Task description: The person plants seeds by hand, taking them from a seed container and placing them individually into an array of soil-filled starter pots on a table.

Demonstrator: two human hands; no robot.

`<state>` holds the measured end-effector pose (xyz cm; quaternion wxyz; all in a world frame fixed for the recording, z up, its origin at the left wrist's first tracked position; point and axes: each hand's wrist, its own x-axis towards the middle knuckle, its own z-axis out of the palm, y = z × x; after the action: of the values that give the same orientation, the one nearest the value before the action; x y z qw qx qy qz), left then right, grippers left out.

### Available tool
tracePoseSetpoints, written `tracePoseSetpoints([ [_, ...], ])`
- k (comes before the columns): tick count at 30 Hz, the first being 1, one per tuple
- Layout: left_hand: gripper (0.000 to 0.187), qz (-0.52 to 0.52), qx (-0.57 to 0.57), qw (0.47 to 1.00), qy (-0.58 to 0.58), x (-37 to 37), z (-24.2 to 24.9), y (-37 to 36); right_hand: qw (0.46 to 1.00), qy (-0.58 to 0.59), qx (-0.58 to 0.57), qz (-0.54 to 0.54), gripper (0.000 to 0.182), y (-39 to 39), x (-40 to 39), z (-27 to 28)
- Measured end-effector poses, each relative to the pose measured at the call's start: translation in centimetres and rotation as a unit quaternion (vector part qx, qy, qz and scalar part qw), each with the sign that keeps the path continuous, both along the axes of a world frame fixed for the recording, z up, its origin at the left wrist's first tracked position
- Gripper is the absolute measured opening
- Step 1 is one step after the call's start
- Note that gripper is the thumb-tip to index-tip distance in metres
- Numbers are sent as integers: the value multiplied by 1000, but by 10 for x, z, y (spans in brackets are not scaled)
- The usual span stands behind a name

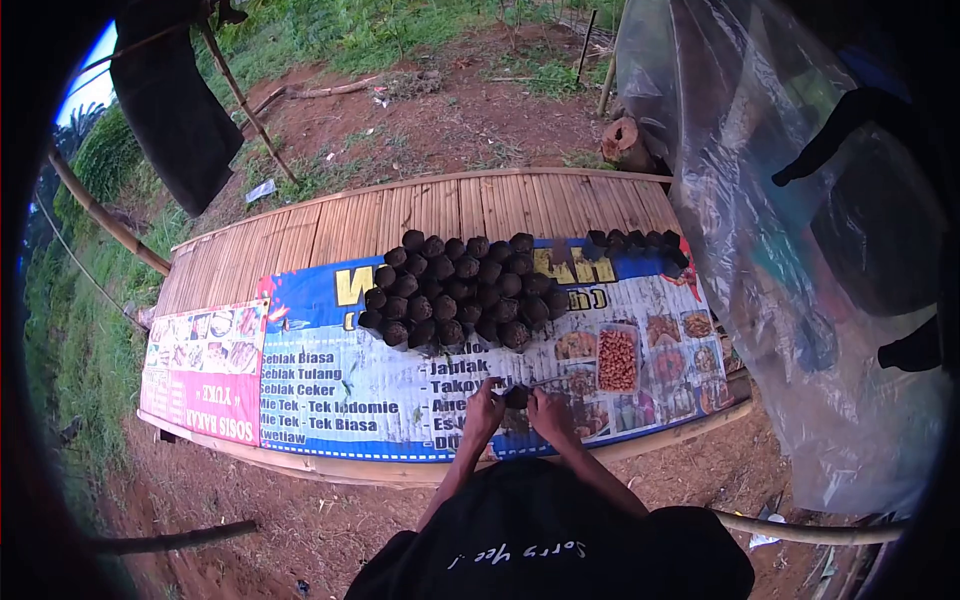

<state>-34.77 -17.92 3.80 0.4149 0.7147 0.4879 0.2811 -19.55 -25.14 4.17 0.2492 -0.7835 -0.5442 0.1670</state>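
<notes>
Near the front edge of the table, a small black seedling bag [516, 397] is held up between both hands. My left hand [484, 410] is closed on its left side, with the thumb and fingers pinching it. On the opposite side my right hand [548, 412] is closed with its fingertips at the bag; a thin pale line by them is too small to make out. Beyond the hands stands a tight cluster of soil-filled black bags [460, 290]. To the right of the hands sits a clear tub of reddish-brown seeds or nuts [617, 360].
A printed banner [330, 345] covers much of the bamboo-slat table [330, 225]. Several more black bags [635, 243] stand at the back right. A clear plastic sheet [730, 200] hangs along the right side, and dark cloth [175, 110] hangs at the upper left.
</notes>
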Motion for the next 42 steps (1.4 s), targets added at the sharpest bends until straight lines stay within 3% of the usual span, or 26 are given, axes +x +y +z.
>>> tracePoseSetpoints([
  [5, 34, 7, 8, 1000, -13, 3, 34, -3, 998, 33, 44, 10, 19, 4, 4, -7],
  [8, 35, 3, 10, 1000, 25, -1, 13, -7, 1000, 1, 28, 4, 20, -4, 2, -8],
  [12, 37, -18, -19, 999, -19, -3, 24, -10, 999, 16, 28, -2, 20, -8, -3, 5],
  [15, 39, -22, -64, 997, 26, -3, 15, -9, 999, 31, 35, -8, 21, -10, -3, 4],
  [17, 39, -26, 0, 1000, 15, -2, 20, -11, 999, 35, 23, -8, 21, -9, -1, -1],
  [19, 39, -19, -35, 999, 10, 1, 34, -11, 997, 17, 81, -2, 23, -13, -1, -1],
  [23, 40, -15, -16, 1000, 19, -3, 12, -10, 999, 29, 15, -4, 21, -16, -3, 1],
  [35, 37, -30, -19, 999, 6, -5, 40, -16, 992, 55, 111, -17, 16, -15, -4, 0],
  [40, 36, -48, -8, 998, 36, -8, 15, -15, 995, 46, 84, -12, 15, -18, 1, -12],
  [42, 35, -53, -18, 998, 31, -6, 19, -17, 987, 129, 88, -41, 17, -21, 6, -16],
])
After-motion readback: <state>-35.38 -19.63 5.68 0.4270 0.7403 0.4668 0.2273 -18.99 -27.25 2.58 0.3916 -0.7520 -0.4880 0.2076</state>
